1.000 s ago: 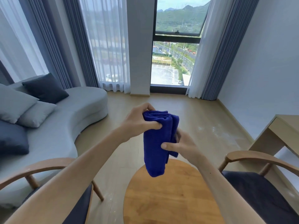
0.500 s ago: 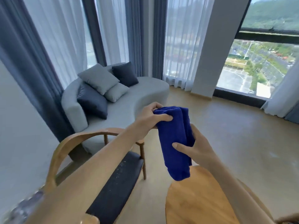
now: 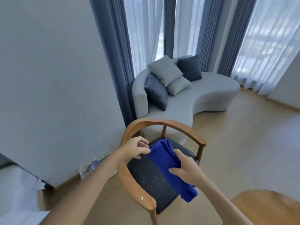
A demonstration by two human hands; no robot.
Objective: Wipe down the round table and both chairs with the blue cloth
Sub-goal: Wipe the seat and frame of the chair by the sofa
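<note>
Your left hand (image 3: pixel 138 147) pinches the upper fold of the blue cloth (image 3: pixel 168 166) between thumb and fingertips; your right hand (image 3: pixel 183 169) closes around its middle, thumb across the front. The folded cloth hangs in the air between both hands, above the dark seat cushion (image 3: pixel 146 181) of the wooden armchair (image 3: pixel 164 124). The round table (image 3: pixel 266 207) lies below and to the right of your right hand. Risk, as a judgement: releasing the left pinch too soon could let the folds fall open, leaving a loose bundle that skips the pale specks on the armrest (image 3: pixel 138 190) below your left forearm.
</note>
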